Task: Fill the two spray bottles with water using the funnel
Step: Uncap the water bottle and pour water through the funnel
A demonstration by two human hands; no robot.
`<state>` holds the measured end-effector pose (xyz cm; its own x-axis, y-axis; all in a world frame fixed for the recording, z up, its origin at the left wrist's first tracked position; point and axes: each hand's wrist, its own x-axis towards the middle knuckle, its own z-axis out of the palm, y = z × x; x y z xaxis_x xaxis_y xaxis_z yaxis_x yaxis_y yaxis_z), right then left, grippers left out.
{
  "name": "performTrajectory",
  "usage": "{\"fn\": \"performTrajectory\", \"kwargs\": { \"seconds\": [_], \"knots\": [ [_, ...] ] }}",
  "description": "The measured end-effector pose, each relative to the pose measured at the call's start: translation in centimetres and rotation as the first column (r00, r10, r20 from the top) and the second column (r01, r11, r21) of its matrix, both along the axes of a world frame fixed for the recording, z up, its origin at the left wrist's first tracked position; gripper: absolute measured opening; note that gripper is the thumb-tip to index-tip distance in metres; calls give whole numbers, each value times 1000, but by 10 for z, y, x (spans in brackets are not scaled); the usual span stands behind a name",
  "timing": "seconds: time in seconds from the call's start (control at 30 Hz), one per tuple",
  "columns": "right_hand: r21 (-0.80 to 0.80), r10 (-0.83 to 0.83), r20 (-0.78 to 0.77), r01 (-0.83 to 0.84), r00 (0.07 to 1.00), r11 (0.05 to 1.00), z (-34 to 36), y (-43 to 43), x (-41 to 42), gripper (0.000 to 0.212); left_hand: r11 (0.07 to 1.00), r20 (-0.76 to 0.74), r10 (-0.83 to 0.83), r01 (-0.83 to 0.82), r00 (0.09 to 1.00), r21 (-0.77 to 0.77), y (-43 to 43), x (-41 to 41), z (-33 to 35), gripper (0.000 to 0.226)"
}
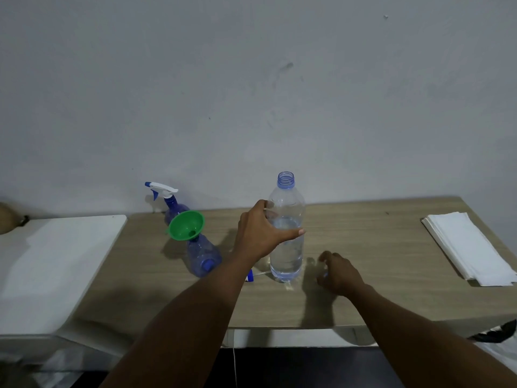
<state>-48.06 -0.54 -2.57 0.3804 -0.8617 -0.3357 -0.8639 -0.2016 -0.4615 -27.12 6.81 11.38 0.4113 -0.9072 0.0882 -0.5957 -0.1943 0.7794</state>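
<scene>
A clear water bottle (286, 247), uncapped and about half full, stands mid-table. My left hand (260, 233) grips its middle, thumb across the front. Just right of the bottle's base, my right hand (340, 273) hovers low over the table with curled fingers that pinch a small blue thing, apparently the bottle cap (325, 274). A blue spray bottle (202, 256) stands left of my left arm with the green funnel (186, 225) seated in its neck. Behind it stands a second blue spray bottle (170, 205) with its white trigger head on. A loose spray head (249, 275) peeks out beside my left forearm.
The wooden table (377, 236) stands against a grey wall. A stack of white paper towels (467, 247) lies at its right end. A lower white surface (56, 261) adjoins the table on the left.
</scene>
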Motion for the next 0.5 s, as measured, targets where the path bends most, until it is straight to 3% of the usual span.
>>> {"fn": "performTrajectory", "kwargs": {
  "seconds": [0.1,0.17,0.27,0.4,0.5],
  "knots": [
    [54,10,328,-29,944,998,29,-6,25,97,1000,-15,-22,22,1000,4,0,1,1,97],
    [64,62,477,-105,877,992,50,-8,42,105,999,-39,-44,45,998,18,0,3,1,101],
    [7,138,562,-172,816,985,72,-4,64,103,996,-106,-85,89,991,28,0,9,2,99],
    [-24,37,648,-28,761,999,87,7,77,88,984,-156,-150,163,976,71,2,23,11,101],
    [-34,-8,665,41,747,999,91,11,82,80,995,-90,-96,98,991,18,10,37,17,95]
  ]
}}
